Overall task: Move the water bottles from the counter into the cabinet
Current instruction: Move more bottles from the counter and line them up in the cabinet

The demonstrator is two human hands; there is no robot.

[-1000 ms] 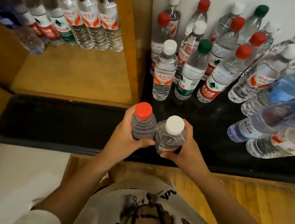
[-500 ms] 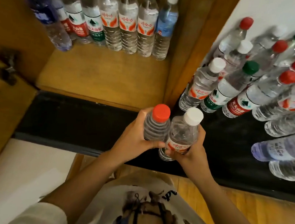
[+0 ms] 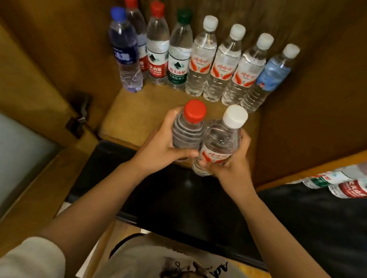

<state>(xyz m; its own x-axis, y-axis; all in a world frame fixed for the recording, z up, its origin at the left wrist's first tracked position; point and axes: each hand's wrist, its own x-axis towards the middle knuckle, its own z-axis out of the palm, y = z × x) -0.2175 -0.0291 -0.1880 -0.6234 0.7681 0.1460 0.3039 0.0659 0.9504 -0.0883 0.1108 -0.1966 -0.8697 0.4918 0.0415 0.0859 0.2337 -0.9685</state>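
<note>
Fingers (image 3: 178, 152) of the left hand (image 3: 162, 146) are wrapped round a red-capped bottle (image 3: 189, 128), and the right hand (image 3: 231, 162) is closed on a white-capped bottle (image 3: 220, 141). Both bottles are upright, touching side by side, just over the front edge of the cabinet shelf (image 3: 136, 115) past the black counter (image 3: 173, 195). Further back, 8 bottles (image 3: 202, 57) stand in a row against the cabinet's rear wall. More bottles (image 3: 354, 185) sit on the counter off to the right.

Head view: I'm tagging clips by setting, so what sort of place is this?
Probably an indoor storage or pantry corner: a wooden cabinet holding a row of water bottles, beside a black counter.
</note>
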